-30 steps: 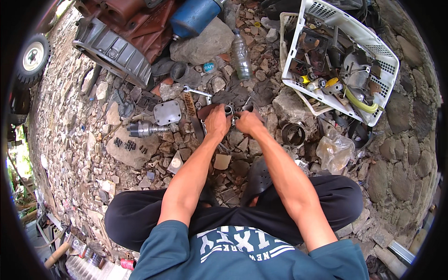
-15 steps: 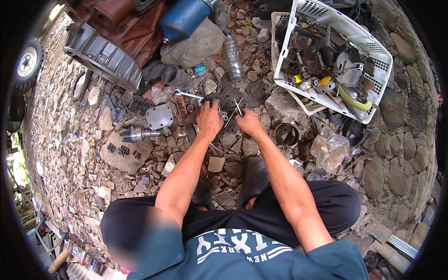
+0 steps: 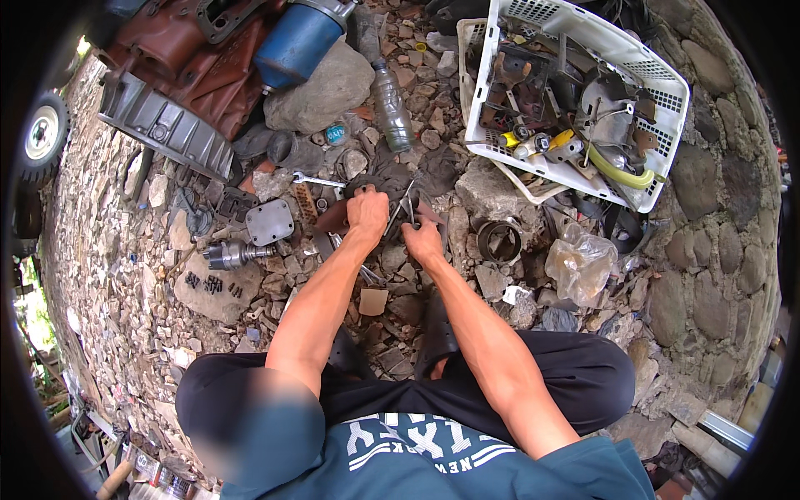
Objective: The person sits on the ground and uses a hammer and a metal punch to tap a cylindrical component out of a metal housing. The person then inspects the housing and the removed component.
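Note:
My left hand has curled fingers over small parts beside a rusty brown piece; what it grips is hidden. My right hand, fingers closed, holds a slender metal tool pointing upward, perhaps pliers; its exact kind is unclear. Beyond them lies crumpled dark cloth, and left of that a silver wrench. A square metal plate and a cylindrical metal part lie farther left. A dark metal ring lies right of my right hand.
A red-brown engine casting, grey housing, blue cylinder and rock fill the upper left. A plastic bottle lies beyond my hands. A white crate of parts stands upper right, before a stone surface. Small bolts rest left.
The view has shifted slightly. My right hand has drawn back toward me from the parts beside my left hand, and a slender tool now shows upright in it. My left hand stays among the parts.

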Demonstrator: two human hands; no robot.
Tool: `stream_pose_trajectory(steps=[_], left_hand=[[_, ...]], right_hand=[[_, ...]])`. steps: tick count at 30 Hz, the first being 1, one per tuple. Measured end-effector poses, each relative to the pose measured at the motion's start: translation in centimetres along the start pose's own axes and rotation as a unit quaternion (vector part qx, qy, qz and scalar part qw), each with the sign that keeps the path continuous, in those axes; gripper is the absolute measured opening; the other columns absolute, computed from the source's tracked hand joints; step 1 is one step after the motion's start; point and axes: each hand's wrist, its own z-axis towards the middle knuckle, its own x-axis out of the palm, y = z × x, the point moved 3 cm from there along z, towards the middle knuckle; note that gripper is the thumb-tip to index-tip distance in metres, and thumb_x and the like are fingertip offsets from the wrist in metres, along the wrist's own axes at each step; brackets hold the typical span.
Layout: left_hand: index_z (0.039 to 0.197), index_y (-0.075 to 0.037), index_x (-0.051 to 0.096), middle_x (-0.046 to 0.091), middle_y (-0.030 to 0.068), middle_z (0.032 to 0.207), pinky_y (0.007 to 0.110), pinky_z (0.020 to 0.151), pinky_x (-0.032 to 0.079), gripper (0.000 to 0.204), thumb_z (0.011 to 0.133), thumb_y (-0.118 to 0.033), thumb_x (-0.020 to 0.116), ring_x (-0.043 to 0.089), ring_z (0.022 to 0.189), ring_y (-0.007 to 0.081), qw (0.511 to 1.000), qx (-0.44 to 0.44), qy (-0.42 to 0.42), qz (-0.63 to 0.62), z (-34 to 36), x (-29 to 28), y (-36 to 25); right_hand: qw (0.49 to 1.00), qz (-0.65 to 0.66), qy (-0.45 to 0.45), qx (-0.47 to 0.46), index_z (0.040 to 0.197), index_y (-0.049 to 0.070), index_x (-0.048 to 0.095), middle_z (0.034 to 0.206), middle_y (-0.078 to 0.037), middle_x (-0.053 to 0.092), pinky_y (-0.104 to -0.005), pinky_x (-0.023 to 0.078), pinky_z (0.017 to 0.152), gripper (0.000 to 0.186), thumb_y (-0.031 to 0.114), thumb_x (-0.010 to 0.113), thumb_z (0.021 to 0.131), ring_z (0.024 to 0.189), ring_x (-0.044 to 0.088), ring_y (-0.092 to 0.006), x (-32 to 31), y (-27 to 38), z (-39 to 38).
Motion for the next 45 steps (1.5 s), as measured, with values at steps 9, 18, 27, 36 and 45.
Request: stream_pose_trajectory(steps=[9,18,27,36,45], left_hand=[[0.097,-0.006,0.068,0.062,0.0072,0.096,0.039,0.079,0.056,0.018,0.084,-0.015,0.060,0.060,0.099,0.0253,0.992,0.036,-0.079,0.091,0.2,2.3,-0.7],[0.107,0.000,0.064,0.063,0.0221,0.115,0.048,0.092,0.049,0.042,0.089,-0.038,0.063,0.059,0.109,0.0404,0.971,-0.061,0.070,-0.219,0.2,-2.7,2.4],[0.119,-0.004,0.063,0.061,0.0188,0.121,0.044,0.098,0.047,0.045,0.078,-0.020,0.075,0.057,0.115,0.0392,0.963,-0.005,0.008,-0.268,-0.8,-1.2,4.1],[0.115,-0.006,0.064,0.062,0.0115,0.121,0.042,0.100,0.046,0.034,0.082,-0.004,0.064,0.055,0.117,0.0343,0.953,0.060,-0.028,-0.295,-1.3,-1.6,1.5],[0.122,-0.006,0.061,0.061,0.0129,0.126,0.042,0.103,0.045,0.047,0.077,0.006,0.061,0.054,0.121,0.0351,0.953,0.038,-0.005,-0.300,0.1,-1.7,2.5]], right_hand=[[0.997,-0.032,-0.060,-0.046,0.127,-0.001,0.060,0.082,-0.017,0.070,-0.0391,0.053,0.075,0.047,0.025,0.060,0.087,0.077,0.071,-0.0258,-0.5,-2.2,1.6],[0.995,0.068,-0.074,-0.027,0.141,0.011,0.051,0.091,-0.016,0.069,-0.0366,0.053,0.060,0.051,0.021,0.060,0.092,0.064,0.066,-0.0217,-0.9,-1.9,1.4],[0.983,0.149,-0.106,-0.029,0.134,0.001,0.044,0.096,-0.021,0.068,-0.0460,0.051,0.082,0.059,0.024,0.064,0.083,0.083,0.068,-0.0365,0.2,-1.1,0.7],[0.966,0.231,-0.115,-0.025,0.121,0.002,0.052,0.081,-0.011,0.065,-0.0380,0.052,0.062,0.044,0.016,0.065,0.081,0.063,0.065,-0.0255,-2.1,1.5,0.7],[0.993,-0.007,-0.068,-0.097,0.120,0.005,0.062,0.097,-0.023,0.071,-0.0436,0.053,0.081,0.046,0.024,0.063,0.078,0.086,0.069,-0.0372,-3.3,3.6,-0.7]])
